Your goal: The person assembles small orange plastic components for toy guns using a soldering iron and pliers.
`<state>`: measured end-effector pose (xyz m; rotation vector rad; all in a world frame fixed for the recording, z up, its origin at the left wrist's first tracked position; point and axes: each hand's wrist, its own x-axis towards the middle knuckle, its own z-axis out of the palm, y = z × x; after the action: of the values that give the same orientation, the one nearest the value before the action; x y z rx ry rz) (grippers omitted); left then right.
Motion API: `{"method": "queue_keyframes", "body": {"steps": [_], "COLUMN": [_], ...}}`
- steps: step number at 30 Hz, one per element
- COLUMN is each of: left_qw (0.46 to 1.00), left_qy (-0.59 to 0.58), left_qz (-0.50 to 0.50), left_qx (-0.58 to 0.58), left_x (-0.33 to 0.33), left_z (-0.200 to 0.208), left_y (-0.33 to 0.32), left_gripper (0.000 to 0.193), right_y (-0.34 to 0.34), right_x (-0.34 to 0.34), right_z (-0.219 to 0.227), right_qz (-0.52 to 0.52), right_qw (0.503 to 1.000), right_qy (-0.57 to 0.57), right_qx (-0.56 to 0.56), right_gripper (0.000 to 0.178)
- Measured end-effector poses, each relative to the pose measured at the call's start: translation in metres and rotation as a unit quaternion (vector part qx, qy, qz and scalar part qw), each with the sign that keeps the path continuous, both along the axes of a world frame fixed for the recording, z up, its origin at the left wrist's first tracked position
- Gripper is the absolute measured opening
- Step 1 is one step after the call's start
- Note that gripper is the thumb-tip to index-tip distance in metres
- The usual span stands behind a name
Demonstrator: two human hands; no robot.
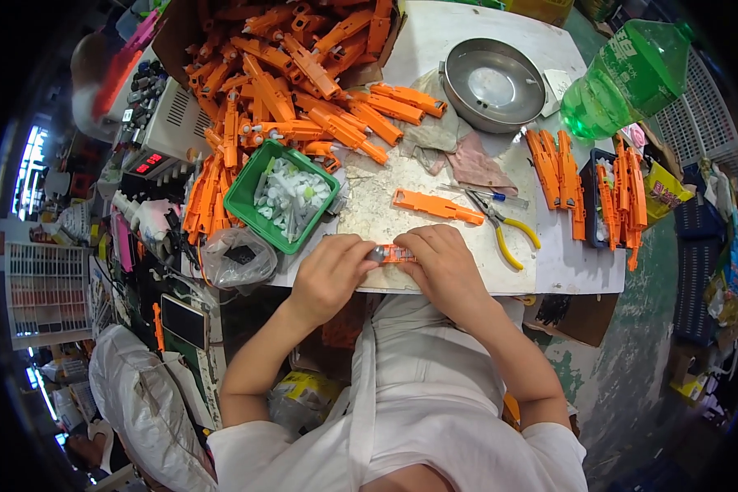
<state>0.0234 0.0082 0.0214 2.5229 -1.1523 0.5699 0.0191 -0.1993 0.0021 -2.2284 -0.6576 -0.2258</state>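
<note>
Near the front edge of the white worktop, my two hands meet over a small orange plastic part (399, 254) with a dark grey rounded piece at its left end. Fingers of my left hand (328, 275) are closed around the grey end. My right hand (449, 266) grips the orange end, its fingertips covering part of it. Just beyond the hands lies a longer orange plastic shell (437, 207), flat on the worktop. Yellow-handled pliers (504, 230) rest to the right of it. A green basket (246, 184) of small white plastic pieces stands to the left.
A big heap of orange plastic parts (303, 70) spills from a box at the far left. A metal bowl (494, 82), a rag (477, 162) and a green bottle (631, 78) are further back. More orange parts (556, 168) lie right; a clear plastic bag (239, 258) sits left.
</note>
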Motion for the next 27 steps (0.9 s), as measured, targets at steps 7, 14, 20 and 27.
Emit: {"method": "queue_keyframes", "body": {"steps": [7,14,20,27], "left_qw": [0.856,0.880,0.910,0.888], "left_qy": [0.303,0.178,0.134,0.186], "left_qz": [0.009,-0.013,-0.030,-0.062], "left_qx": [-0.420,-0.439,-0.392,-0.416], "left_x": [-0.039,-0.046,-0.046,-0.051], "left_z": [-0.013,-0.013,-0.004,-0.002], "left_y": [-0.022,-0.047,-0.050,-0.056], "left_gripper": [0.031,0.031,0.029,0.029], "right_y": [-0.001,-0.010,-0.015,-0.014], "right_x": [-0.020,-0.040,-0.047,-0.054], "right_z": [0.034,0.050,0.053,0.052], "right_qz": [0.013,-0.003,-0.012,-0.028], "right_qw": [0.982,0.980,0.978,0.978], "right_qy": [-0.045,-0.093,-0.101,-0.096], "right_qx": [0.182,0.177,0.182,0.186], "right_gripper": [0.034,0.025,0.026,0.025]}}
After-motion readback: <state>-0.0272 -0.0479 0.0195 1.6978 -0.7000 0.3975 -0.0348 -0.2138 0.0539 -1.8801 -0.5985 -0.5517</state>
